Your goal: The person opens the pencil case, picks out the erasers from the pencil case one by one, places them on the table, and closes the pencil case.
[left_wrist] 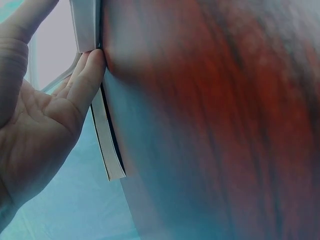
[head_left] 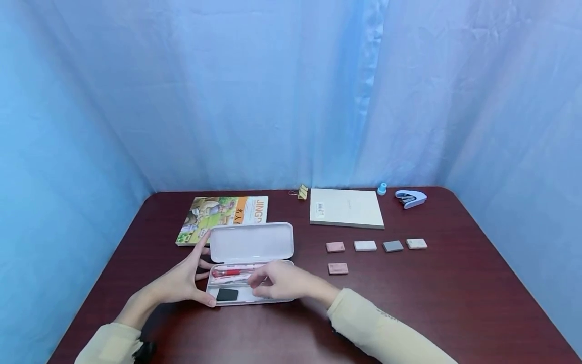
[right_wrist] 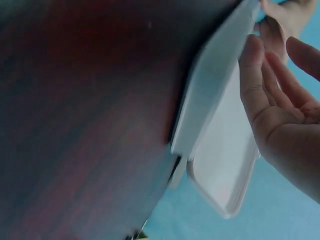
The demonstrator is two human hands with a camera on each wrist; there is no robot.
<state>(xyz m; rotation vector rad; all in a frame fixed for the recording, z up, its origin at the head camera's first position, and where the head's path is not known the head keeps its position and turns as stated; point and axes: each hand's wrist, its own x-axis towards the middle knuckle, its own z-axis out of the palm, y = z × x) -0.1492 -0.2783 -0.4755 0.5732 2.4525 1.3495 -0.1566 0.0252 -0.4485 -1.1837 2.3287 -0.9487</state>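
A white pencil case (head_left: 249, 297) lies open on the dark red table (head_left: 409, 303), its lid (head_left: 251, 241) raised. Inside are a red pen (head_left: 232, 272) and a black eraser (head_left: 227, 294). My left hand (head_left: 200, 270) braces the case's left end: the thumb rests on the front corner and a finger reaches up along the lid's edge. In the left wrist view the left hand (left_wrist: 35, 115) is spread, one fingertip against the case (left_wrist: 107, 145). My right hand (head_left: 259, 285) hovers over the tray, fingers relaxed. The right wrist view shows the right hand (right_wrist: 280, 100) beside the case (right_wrist: 215, 100), holding nothing.
Right of the case lie several small erasers: pink (head_left: 335, 246), white (head_left: 365, 245), grey (head_left: 393, 246), beige (head_left: 416, 243), and another pink (head_left: 338, 268). Behind are a picture book (head_left: 223, 217), a cream notebook (head_left: 346, 208), a binder clip (head_left: 301, 192) and a stapler (head_left: 411, 198).
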